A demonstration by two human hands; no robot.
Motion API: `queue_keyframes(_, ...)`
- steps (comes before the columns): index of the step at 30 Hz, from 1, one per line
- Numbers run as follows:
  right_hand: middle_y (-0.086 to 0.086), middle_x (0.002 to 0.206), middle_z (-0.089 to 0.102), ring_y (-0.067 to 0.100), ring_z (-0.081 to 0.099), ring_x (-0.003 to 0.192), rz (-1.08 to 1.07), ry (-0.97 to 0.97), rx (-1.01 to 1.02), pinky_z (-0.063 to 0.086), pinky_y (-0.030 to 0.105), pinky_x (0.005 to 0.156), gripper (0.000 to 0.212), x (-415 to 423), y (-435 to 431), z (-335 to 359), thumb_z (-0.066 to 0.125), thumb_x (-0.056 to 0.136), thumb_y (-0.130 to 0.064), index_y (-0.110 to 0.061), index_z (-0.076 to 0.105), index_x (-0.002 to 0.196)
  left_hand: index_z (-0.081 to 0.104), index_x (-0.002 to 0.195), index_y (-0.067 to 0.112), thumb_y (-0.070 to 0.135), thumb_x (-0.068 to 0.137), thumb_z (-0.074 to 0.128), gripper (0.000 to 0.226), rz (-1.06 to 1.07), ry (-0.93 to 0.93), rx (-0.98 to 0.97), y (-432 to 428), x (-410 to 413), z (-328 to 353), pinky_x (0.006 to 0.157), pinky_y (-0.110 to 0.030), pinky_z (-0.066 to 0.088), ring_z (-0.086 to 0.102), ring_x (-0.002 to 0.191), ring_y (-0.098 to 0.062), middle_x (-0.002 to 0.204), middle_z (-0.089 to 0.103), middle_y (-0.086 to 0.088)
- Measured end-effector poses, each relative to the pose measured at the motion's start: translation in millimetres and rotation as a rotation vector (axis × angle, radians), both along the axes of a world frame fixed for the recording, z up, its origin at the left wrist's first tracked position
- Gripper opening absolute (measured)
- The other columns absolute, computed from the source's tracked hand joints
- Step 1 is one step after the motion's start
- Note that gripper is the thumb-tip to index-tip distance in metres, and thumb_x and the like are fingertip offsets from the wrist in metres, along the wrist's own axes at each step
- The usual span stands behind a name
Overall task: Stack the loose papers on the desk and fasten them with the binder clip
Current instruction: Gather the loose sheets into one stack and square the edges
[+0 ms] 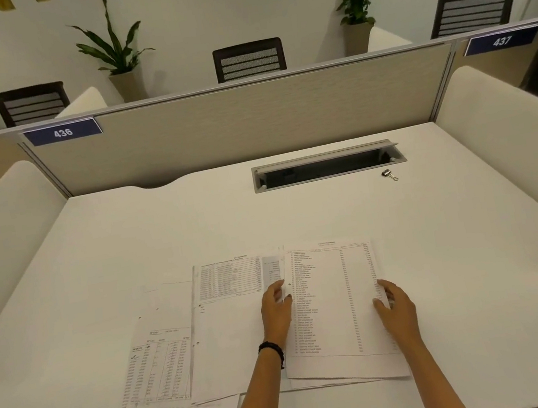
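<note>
The sheet is pinched at its side edges by the left hand and right hand; other papers are spread to the left, and the clip is seen far right.

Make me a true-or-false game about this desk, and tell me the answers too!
1. The clip is clamped on the papers. False: it lies alone on the desk, far behind them.
2. The left hand and right hand both hold the right sheet by its sides. True.
3. The papers are in one neat stack. False: they lie spread out and overlapping.
4. A dark band is on the left wrist. True.
</note>
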State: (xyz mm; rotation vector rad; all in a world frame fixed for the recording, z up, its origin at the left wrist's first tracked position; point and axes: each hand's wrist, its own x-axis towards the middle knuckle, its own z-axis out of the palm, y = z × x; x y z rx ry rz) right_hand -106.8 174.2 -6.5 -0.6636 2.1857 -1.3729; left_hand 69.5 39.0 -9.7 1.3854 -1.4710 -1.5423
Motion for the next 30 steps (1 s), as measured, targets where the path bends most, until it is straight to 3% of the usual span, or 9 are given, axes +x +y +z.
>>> queue_keyframes(5, 0.017, 0.124, 0.058, 0.031, 0.054, 0.113, -0.105, -0.086, -0.060, 0.042, 0.030, 0.092, 0.039, 3.7, -4.2, 3.0, 0.059, 0.083, 0.004, -0.005, 0.055, 0.120, 0.052, 0.121, 0.008, -0.002, 0.089, 0.050, 0.033, 0.031, 0.020, 0.002, -2.1, 2.0, -0.2, 0.097, -0.029, 0.042, 0.051, 0.115, -0.022, 0.121, 0.055, -0.007)
queue_keyframes(11, 0.019, 0.116, 0.061, 0.034, 0.060, 0.099, -0.160, -0.111, -0.108, 0.048, 0.031, 0.077, 0.038, 5.2, -8.9, 7.6, 0.057, 0.082, 0.008, -0.007, 0.056, 0.117, 0.052, 0.122, 0.009, -0.002, 0.089, 0.049, 0.035, 0.026, 0.010, -0.005, -3.9, 3.5, -0.4, 0.093, -0.024, 0.042, 0.053, 0.107, -0.019, 0.121, 0.057, -0.009)
queue_keyframes(18, 0.016, 0.114, 0.062, 0.032, 0.060, 0.093, -0.189, -0.109, -0.092, 0.053, 0.037, 0.078, 0.037, 1.3, -7.6, 5.3, 0.054, 0.083, 0.008, -0.011, 0.058, 0.115, 0.058, 0.114, 0.010, 0.007, 0.093, 0.047, 0.025, 0.106, -0.061, -0.138, -6.6, 9.8, 1.8, 0.103, -0.040, 0.044, 0.053, 0.113, -0.024, 0.123, 0.057, -0.010)
queue_keyframes(25, 0.020, 0.114, 0.061, 0.031, 0.058, 0.094, -0.200, -0.136, -0.070, 0.049, 0.035, 0.080, 0.040, -3.2, -3.6, 1.7, 0.055, 0.084, 0.006, -0.008, 0.053, 0.121, 0.053, 0.123, 0.008, 0.004, 0.091, 0.051, 0.032, 0.060, -0.130, -0.181, -7.3, 13.7, 1.2, 0.104, -0.032, 0.040, 0.049, 0.116, -0.019, 0.127, 0.053, -0.010)
queue_keyframes(30, 0.020, 0.115, 0.059, 0.026, 0.055, 0.092, -0.168, -0.140, -0.039, 0.046, 0.033, 0.081, 0.042, -0.3, -3.7, 2.1, 0.054, 0.084, 0.007, -0.008, 0.051, 0.123, 0.056, 0.118, 0.001, -0.003, 0.087, 0.053, 0.031, 0.109, -0.160, -0.221, -7.4, 9.9, 2.2, 0.102, -0.034, 0.042, 0.051, 0.116, -0.029, 0.124, 0.055, -0.017)
